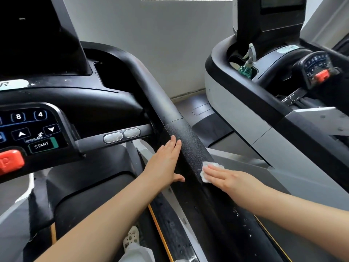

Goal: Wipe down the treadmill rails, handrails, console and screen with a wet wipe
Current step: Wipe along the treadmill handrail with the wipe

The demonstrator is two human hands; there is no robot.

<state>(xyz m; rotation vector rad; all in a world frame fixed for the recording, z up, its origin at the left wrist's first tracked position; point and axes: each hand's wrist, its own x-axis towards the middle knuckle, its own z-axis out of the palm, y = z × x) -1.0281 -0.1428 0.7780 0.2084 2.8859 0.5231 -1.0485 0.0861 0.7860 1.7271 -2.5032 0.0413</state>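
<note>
Treadmill (120, 103) wipe-down, and right now I'm on the right-side handrail (190, 146), the long black textured one running diagonally past the console (37, 127). There's a second treadmill (245, 103) parked just beside mine on the right with a spray bottle (247, 67) sitting in its cup holder, not touching that one.

My left hand (166, 163) is flat, fingers straight, resting against the inner face of the rail, holding nothing. My right hand (226, 178) is also flat, fingers straight, pressing the wet wipe (209, 171) down onto the outer side of the rail. The wipe is bunched up small under my fingertips, only its crumpled edge peeking out.

What could go wrong, as far as I can judge:
- I'm only pressing the wipe, not gripping it, so on that grippy texture it could snag, roll up, and slip out off the far side of the rail.
- Lower stretch of the rail looks speckled with wet droplets, so I might be leaving streaks instead of cleaning.
- The START button (42, 144) and the red stop button (11, 161) are near my left arm. Leaning in for the console could bump them.
</note>
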